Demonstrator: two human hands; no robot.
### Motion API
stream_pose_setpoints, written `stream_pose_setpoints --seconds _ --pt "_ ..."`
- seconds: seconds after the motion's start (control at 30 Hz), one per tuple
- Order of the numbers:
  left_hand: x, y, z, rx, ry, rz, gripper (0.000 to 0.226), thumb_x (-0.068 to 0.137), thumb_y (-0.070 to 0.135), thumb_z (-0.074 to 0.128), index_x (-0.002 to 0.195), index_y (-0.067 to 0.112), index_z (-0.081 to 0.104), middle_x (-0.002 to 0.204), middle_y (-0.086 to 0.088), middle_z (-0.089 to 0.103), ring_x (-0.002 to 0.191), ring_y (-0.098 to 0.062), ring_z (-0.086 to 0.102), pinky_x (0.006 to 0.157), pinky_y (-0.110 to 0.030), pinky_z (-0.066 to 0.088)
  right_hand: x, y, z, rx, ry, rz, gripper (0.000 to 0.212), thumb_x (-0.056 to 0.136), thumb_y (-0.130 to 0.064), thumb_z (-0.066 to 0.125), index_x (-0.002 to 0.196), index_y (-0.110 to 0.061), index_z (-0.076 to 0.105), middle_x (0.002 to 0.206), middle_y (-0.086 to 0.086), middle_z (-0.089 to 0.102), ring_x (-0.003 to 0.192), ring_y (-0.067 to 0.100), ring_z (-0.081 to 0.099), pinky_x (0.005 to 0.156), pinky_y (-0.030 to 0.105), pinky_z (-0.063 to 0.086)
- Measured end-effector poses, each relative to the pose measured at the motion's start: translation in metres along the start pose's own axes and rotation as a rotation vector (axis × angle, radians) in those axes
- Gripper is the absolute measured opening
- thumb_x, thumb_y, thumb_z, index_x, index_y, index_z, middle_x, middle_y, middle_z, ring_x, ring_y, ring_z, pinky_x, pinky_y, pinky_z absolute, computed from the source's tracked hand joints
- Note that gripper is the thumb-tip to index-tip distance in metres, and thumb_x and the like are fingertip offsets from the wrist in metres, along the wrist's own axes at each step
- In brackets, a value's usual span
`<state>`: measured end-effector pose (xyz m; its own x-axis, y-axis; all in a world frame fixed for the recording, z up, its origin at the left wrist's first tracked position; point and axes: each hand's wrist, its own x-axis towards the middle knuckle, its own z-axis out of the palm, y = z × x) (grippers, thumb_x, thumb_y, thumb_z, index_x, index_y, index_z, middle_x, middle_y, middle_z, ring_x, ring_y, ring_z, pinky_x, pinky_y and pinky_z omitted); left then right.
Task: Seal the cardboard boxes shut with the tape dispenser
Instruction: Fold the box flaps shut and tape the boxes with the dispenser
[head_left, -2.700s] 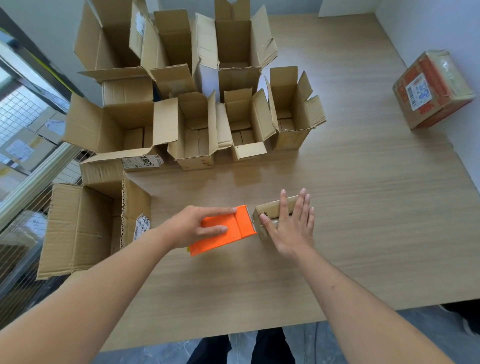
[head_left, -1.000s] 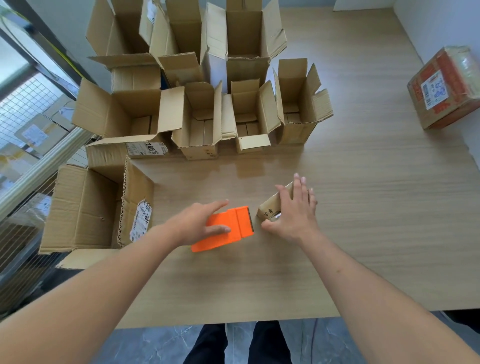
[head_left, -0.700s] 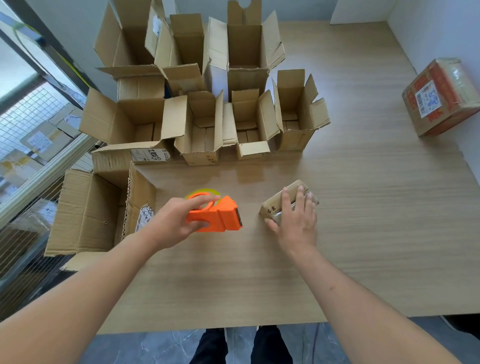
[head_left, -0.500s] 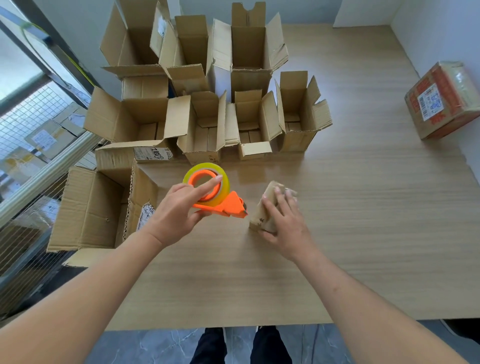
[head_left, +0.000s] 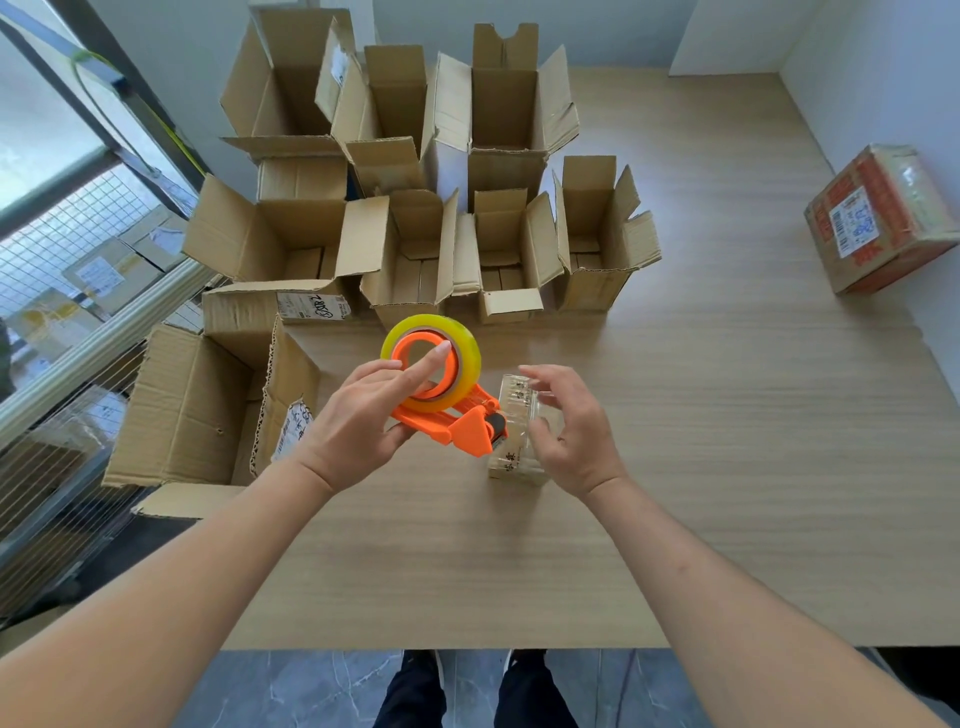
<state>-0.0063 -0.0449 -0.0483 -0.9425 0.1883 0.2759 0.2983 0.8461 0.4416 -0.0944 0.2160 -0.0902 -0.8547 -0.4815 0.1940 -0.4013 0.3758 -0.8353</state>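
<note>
At frame centre the left hand (head_left: 358, 421) grips the tape dispenser (head_left: 441, 384), its nose against the small box (head_left: 517, 431) on the tabletop (head_left: 727, 415); right hand (head_left: 566, 426) hovers loosely open; box judged light, best steadied by its sides.

The tape dispenser (head_left: 457, 423) is bright orange, its tape roll (head_left: 465, 351) translucent yellow. Open cardboard boxes (head_left: 415, 249) are plain brown. The surface (head_left: 727, 415) shows pale wood grain. The sealed parcel (head_left: 883, 218) has red print and a white label.

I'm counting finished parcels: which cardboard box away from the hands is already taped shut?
The labelled box with red tape at the table's far right by the wall; the others stand with flaps open.
</note>
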Motion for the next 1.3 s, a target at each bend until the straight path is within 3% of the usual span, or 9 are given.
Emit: stream_pose_setpoints --seconds 0.13,0.23,0.33,0.5,0.63,0.77,0.87,1.07,1.3 --pt "-0.003 0.002 0.001 -0.004 0.006 -0.017 0.096 0.075 0.009 0.087 0.155 0.01 0.035 0.113 -0.008 0.073 0.112 -0.017 0.055 0.116 -0.016 0.021 -0.003 -0.015 -0.002 0.008 -0.081 -0.131 0.06 0.075 0.002 0.067 0.132 -0.014 0.059 0.124 0.0 0.054 0.105 0.02 0.06 0.085 0.032 0.056" --pt "-0.007 0.002 0.001 -0.008 0.002 -0.029 0.098 0.077 0.014 0.087 0.157 0.016 0.031 0.116 -0.007 0.072 0.111 -0.024 0.062 0.113 -0.032 0.035 -0.008 -0.016 -0.003 0.003 -0.119 -0.153 0.058 0.075 0.001 0.069 0.13 -0.015 0.061 0.128 -0.001 0.056 0.108 0.018 0.06 0.083 0.03 0.056" --pt "-0.012 0.004 0.001 0.003 -0.005 -0.035 0.095 0.077 0.016 0.086 0.156 0.014 0.033 0.117 -0.008 0.071 0.112 -0.027 0.063 0.11 -0.04 0.041 -0.013 -0.016 0.0 -0.027 -0.1 -0.204 0.043 0.082 -0.001 0.072 0.123 -0.011 0.067 0.124 0.001 0.062 0.107 0.015 0.062 0.081 0.031 0.058" --pt "-0.018 0.012 -0.002 -0.028 -0.072 -0.075 0.095 0.08 0.023 0.084 0.158 0.022 0.03 0.123 -0.009 0.068 0.116 -0.03 0.061 0.103 -0.047 0.049 -0.018 -0.021 0.001 -0.092 0.058 -0.226 0.012 0.094 -0.008 0.072 0.105 -0.008 0.077 0.096 0.001 0.071 0.082 0.016 0.067 0.071 0.03 0.057" --pt "-0.016 0.018 -0.006 -0.053 -0.147 -0.032 0.096 0.086 0.023 0.08 0.16 0.036 0.019 0.121 -0.005 0.067 0.106 -0.025 0.061 0.099 -0.04 0.047 -0.023 -0.027 0.0 -0.013 0.122 0.007 0.008 0.09 -0.015 0.076 0.098 -0.014 0.08 0.086 -0.013 0.073 0.077 0.0 0.066 0.073 0.029 0.055" --pt "-0.012 0.029 -0.011 0.041 -0.391 0.084 0.078 0.103 0.03 0.054 0.158 0.049 0.003 0.1 0.002 0.057 0.083 -0.02 0.049 0.081 -0.035 0.043 -0.027 -0.028 -0.003 0.026 0.084 0.246 0.018 0.088 -0.001 0.072 0.1 -0.011 0.08 0.08 -0.002 0.076 0.069 0.011 0.072 0.073 0.03 0.059" --pt "-0.017 0.031 -0.01 -0.014 -0.478 0.037 0.064 0.105 0.045 0.045 0.154 0.059 0.006 0.087 0.007 0.048 0.077 -0.015 0.045 0.074 -0.036 0.042 -0.033 -0.029 -0.004 0.055 0.043 0.399 0.016 0.084 0.005 0.072 0.087 -0.009 0.079 0.069 0.001 0.072 0.055 0.01 0.067 0.063 0.025 0.057" --pt "-0.022 0.011 -0.011 0.02 -0.579 0.002 0.065 0.093 0.069 0.049 0.146 0.071 0.012 0.094 0.012 0.057 0.078 -0.013 0.052 0.075 -0.035 0.048 -0.059 -0.001 -0.017 0.112 0.111 0.681 0.025 0.083 0.008 0.074 0.07 -0.014 0.073 0.062 0.006 0.069 0.049 0.015 0.062 0.064 0.038 0.063" --pt "-0.028 -0.011 -0.009 0.054 -0.63 -0.042 0.065 0.09 0.07 0.047 0.143 0.074 0.011 0.096 0.011 0.058 0.08 -0.012 0.053 0.074 -0.028 0.045 -0.072 0.006 -0.019 0.11 0.152 0.72 0.015 0.085 0.004 0.076 0.078 -0.01 0.075 0.062 -0.003 0.07 0.05 0.007 0.065 0.056 0.02 0.058"
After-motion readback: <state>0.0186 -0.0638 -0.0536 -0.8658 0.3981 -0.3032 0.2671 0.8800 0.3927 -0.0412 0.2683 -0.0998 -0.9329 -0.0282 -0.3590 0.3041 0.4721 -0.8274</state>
